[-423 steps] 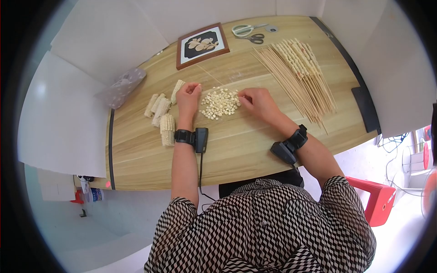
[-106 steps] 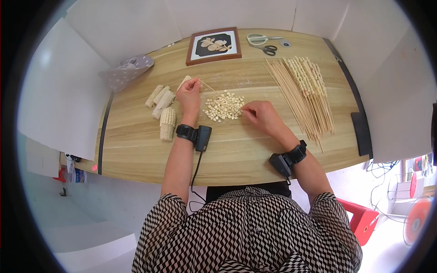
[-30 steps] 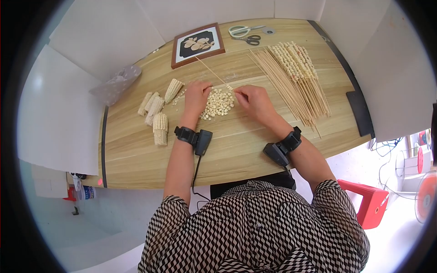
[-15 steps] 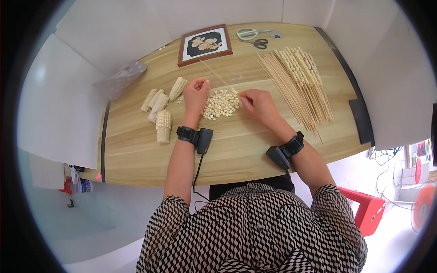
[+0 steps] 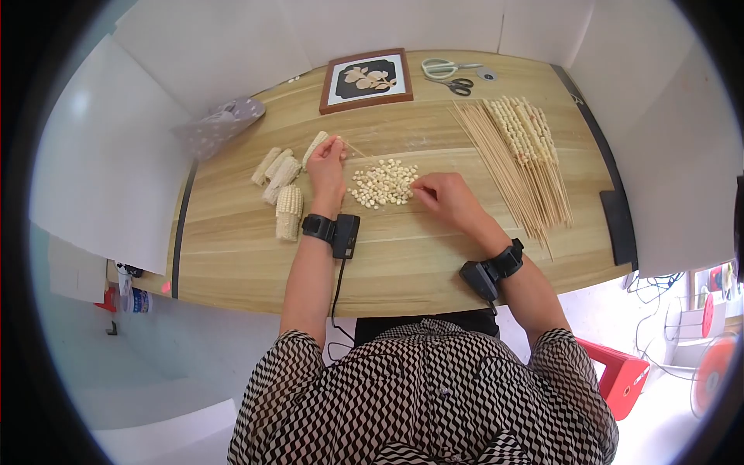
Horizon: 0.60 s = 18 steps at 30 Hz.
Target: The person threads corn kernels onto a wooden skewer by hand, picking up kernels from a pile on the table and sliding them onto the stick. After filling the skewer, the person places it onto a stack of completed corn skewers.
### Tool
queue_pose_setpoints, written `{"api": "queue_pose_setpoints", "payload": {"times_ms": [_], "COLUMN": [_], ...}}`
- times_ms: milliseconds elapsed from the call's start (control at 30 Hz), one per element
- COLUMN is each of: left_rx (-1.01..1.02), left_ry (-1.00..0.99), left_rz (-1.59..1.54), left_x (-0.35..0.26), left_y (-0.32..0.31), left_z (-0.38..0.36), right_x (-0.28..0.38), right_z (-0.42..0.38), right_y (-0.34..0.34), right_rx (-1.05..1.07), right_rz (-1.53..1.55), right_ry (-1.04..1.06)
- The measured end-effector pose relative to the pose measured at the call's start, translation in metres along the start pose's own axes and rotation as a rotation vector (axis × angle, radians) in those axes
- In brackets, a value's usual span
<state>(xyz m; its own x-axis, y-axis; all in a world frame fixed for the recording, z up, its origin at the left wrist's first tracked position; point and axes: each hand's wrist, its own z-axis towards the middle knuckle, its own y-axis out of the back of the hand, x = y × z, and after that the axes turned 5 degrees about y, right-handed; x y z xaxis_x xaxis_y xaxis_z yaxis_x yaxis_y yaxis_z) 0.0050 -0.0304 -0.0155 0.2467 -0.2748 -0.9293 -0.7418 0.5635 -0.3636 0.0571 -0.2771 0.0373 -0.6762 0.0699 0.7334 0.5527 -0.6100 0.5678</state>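
Observation:
A thin bamboo skewer point(image 5: 358, 149) slants over the pile of loose corn kernels point(image 5: 384, 184). My right hand point(image 5: 446, 195) pinches its lower end at the pile's right edge. My left hand point(image 5: 326, 167) is closed at the skewer's upper tip, thumb and fingers pinched on a small pale bit that looks like a corn kernel. The fingers partly hide it. Just behind my left hand lies a corn cob point(image 5: 314, 147). More cobs point(image 5: 280, 177) lie to the left, and a partly stripped one point(image 5: 289, 203) still bears rows of kernels.
Bare bamboo skewers point(image 5: 496, 163) lie to the right, beside skewers threaded with kernels point(image 5: 523, 128). At the back are a framed picture point(image 5: 366, 80), light-handled scissors point(image 5: 440, 68) and black scissors point(image 5: 459, 87). A spotted grey bag point(image 5: 225, 126) rests at the back left.
My left hand has moved left to meet the skewer's tip, which stood free above it before. My right hand has lowered slightly, still pinching the skewer. The whole view has shifted a little.

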Motion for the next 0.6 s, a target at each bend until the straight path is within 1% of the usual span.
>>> {"api": "queue_pose_setpoints", "payload": {"times_ms": [267,333,367,433,467,533,567,600], "left_rx": [-0.015,-0.034,-0.034,-0.084,-0.084,-0.104,-0.104,-0.103], "left_ry": [-0.016,-0.093,-0.092,-0.221,-0.221,-0.338,-0.338,-0.389], "left_rz": [0.031,0.131,0.132,0.305,0.305,0.459,0.460,0.505], "left_x": [-0.0015,-0.0006,-0.0006,-0.0001,-0.0004,-0.0022,-0.0033,-0.0045], "left_y": [0.0032,0.0039,0.0036,0.0031,0.0034,0.0038,0.0033,0.0029], "left_z": [0.0015,0.0033,0.0030,0.0022,0.0023,0.0017,0.0008,-0.0002], "right_x": [-0.0010,-0.0003,-0.0002,-0.0003,-0.0005,-0.0010,-0.0007,-0.0001], "right_z": [-0.0014,-0.0013,-0.0014,-0.0018,-0.0017,-0.0016,-0.0016,-0.0015], "right_y": [-0.0010,-0.0008,-0.0008,-0.0009,-0.0010,-0.0014,-0.0013,-0.0011], "right_rx": [0.017,0.021,0.020,0.021,0.021,0.026,0.026,0.030], "right_rz": [-0.024,-0.031,-0.031,-0.038,-0.038,-0.035,-0.035,-0.029], "right_ry": [0.010,0.004,0.004,-0.002,-0.002,-0.012,-0.013,-0.019]}}
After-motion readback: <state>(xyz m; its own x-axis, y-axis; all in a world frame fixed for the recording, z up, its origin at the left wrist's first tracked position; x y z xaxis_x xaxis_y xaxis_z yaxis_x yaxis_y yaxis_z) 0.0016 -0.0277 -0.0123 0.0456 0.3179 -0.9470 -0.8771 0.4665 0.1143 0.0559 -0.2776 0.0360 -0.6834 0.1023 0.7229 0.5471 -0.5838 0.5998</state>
